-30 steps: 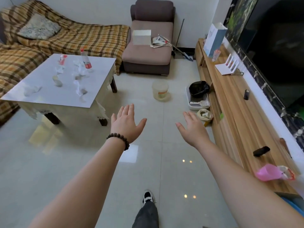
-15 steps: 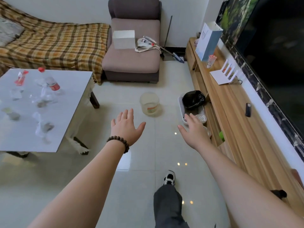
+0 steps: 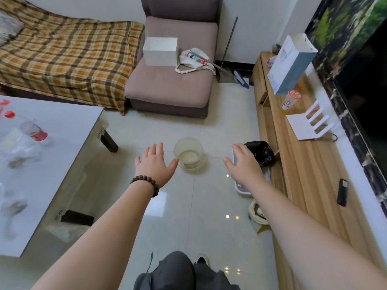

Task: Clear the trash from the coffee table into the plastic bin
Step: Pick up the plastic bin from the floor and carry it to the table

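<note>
Nothing looks binned yet: bottles and wrappers (image 3: pixel 31 141) litter the worktop (image 3: pixel 69 130), the plastic bin (image 3: pixel 189 155) sits nearly empty, and left hand (image 3: pixel 156 163) and right hand (image 3: pixel 244 166) hang open, holding nothing.

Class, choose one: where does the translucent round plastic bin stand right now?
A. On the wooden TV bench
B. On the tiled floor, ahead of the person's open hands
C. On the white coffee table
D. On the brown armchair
B: the translucent round plastic bin stands on the tiled floor, just beyond the empty left hand and right hand.
</note>
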The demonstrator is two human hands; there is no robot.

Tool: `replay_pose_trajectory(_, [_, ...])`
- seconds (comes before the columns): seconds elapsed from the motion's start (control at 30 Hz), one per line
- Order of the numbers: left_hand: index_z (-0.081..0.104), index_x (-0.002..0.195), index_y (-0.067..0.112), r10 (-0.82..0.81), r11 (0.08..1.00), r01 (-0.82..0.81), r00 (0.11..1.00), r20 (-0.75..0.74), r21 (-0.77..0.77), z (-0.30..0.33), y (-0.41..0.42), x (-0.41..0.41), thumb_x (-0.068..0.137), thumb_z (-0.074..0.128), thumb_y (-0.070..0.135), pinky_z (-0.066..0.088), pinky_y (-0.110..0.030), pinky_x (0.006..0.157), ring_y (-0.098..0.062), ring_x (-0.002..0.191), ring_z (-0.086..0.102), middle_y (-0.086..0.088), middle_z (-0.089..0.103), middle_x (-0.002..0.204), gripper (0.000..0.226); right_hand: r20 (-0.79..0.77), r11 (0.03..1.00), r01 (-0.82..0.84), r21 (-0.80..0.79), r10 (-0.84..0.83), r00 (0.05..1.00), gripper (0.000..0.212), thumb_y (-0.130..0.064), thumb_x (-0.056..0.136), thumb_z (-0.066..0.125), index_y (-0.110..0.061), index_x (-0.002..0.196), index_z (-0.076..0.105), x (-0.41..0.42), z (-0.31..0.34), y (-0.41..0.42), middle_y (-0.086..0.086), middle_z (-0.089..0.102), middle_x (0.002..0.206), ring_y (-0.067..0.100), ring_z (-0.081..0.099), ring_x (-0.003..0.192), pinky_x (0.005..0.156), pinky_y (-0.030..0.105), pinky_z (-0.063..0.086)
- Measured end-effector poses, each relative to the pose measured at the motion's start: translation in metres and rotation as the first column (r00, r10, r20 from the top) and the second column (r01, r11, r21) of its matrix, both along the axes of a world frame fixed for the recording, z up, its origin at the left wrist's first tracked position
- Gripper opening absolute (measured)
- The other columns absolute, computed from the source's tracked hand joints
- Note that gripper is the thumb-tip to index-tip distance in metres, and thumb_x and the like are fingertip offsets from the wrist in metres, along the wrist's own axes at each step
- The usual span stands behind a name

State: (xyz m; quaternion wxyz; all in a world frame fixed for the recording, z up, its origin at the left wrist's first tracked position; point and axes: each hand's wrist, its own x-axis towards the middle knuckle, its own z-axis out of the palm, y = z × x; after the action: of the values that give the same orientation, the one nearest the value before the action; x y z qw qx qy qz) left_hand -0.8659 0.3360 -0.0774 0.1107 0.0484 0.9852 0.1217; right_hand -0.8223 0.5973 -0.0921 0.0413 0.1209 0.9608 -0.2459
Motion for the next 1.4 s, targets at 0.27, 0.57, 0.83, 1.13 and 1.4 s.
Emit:
replay_pose_trajectory(0.27, [0.016,0.155,0.014,0.038,0.999,-0.038,0.997,0.064,0.002,-0.045,0.026,-0.126,0.092,0.032,0.061,0.014,-0.050,0.117,-0.024,0.150,0.016,-0.006,0.023,0.163,0.080,0.085,1.000,-0.031,0.001,0.031,0.996,0.063,-0.046,0.094,0.041,-0.015,0.146,0.026,-0.137,-0.046,0.026,0.009,0.021,0.157,0.024,0.013,0.146,0.118,0.040,0.016])
replay_pose_trajectory(0.57, [0.018,0.154,0.013,0.081,0.996,-0.084,0.981,0.178,0.010,-0.125,0.036,-0.285,0.093,0.035,0.059,0.017,-0.048,0.116,-0.025,0.149,0.017,-0.007,0.025,0.162,0.078,0.234,1.000,-0.027,0.013,0.023,0.972,0.060,-0.042,0.094,0.043,-0.015,0.146,0.027,-0.297,-0.113,0.038,0.009,0.021,0.157,0.023,0.015,0.145,0.116,0.040,0.020])
replay_pose_trajectory(0.83, [0.021,0.153,0.012,0.138,0.989,-0.150,0.937,0.320,0.014,-0.211,0.046,-0.357,0.094,0.041,0.054,0.019,-0.047,0.116,-0.025,0.148,0.020,-0.008,0.028,0.161,0.076,0.339,0.998,-0.064,0.010,0.057,0.939,0.059,-0.041,0.094,0.043,-0.017,0.146,0.028,-0.389,-0.188,0.054,0.008,0.022,0.157,0.022,0.017,0.145,0.114,0.040,0.023])
replay_pose_trajectory(1.13, [0.018,0.154,0.009,0.191,0.974,-0.224,0.895,0.403,0.036,-0.427,0.071,-0.397,0.092,0.047,0.051,0.031,-0.042,0.106,-0.028,0.141,0.033,-0.010,0.036,0.156,0.080,0.339,0.985,-0.170,-0.014,0.165,0.926,0.059,-0.038,0.094,0.046,-0.018,0.146,0.027,-0.452,-0.384,0.072,0.007,0.023,0.157,0.022,0.018,0.144,0.114,0.039,0.023])
replay_pose_trajectory(1.4, [0.043,0.081,0.009,0.469,0.793,-0.609,0.578,0.668,-0.030,-0.601,0.069,-0.406,0.089,0.051,0.052,0.039,-0.031,0.056,-0.021,0.064,0.050,-0.004,0.049,0.074,0.044,0.287,0.973,-0.233,0.007,0.221,0.932,0.058,-0.038,0.094,0.045,-0.021,0.147,0.027,-0.485,-0.527,0.084,0.005,0.022,0.157,0.020,0.018,0.145,0.113,0.038,0.024])
